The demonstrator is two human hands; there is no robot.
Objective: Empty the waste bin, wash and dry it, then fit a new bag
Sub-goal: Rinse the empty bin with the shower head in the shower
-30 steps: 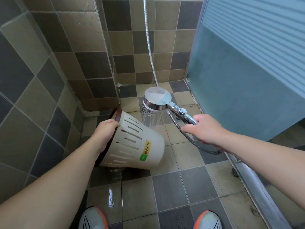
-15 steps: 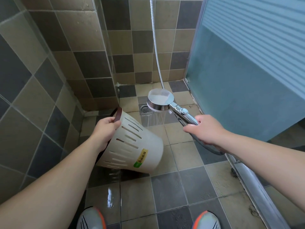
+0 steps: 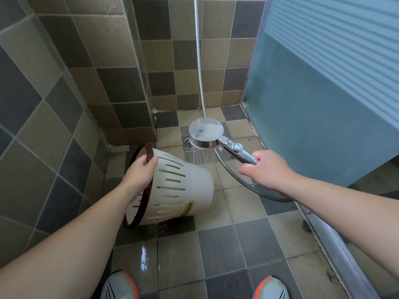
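A cream waste bin point(image 3: 183, 186) with slotted sides and a dark brown rim lies tipped on its side above the floor, its mouth turned toward me and its base pointing away to the right. My left hand point(image 3: 141, 175) grips the rim at the top. A chrome shower head point(image 3: 205, 135) hangs face down just right of and above the bin, water streaming from it onto the floor tiles beside the bin. My right hand point(image 3: 267, 171) holds the shower head's handle. Its metal hose point(image 3: 199, 61) runs up the back wall and loops under my right wrist.
Tiled walls close in on the left and at the back. A frosted glass door point(image 3: 323, 93) with a metal track stands on the right. A floor drain point(image 3: 189, 144) sits under the shower head. The floor tiles point(image 3: 146, 257) near my shoes are wet.
The bin has rolled so its yellow-green label sits lower, near the underside. The shower head has shifted right, away from the bin, and its spray now falls on the floor.
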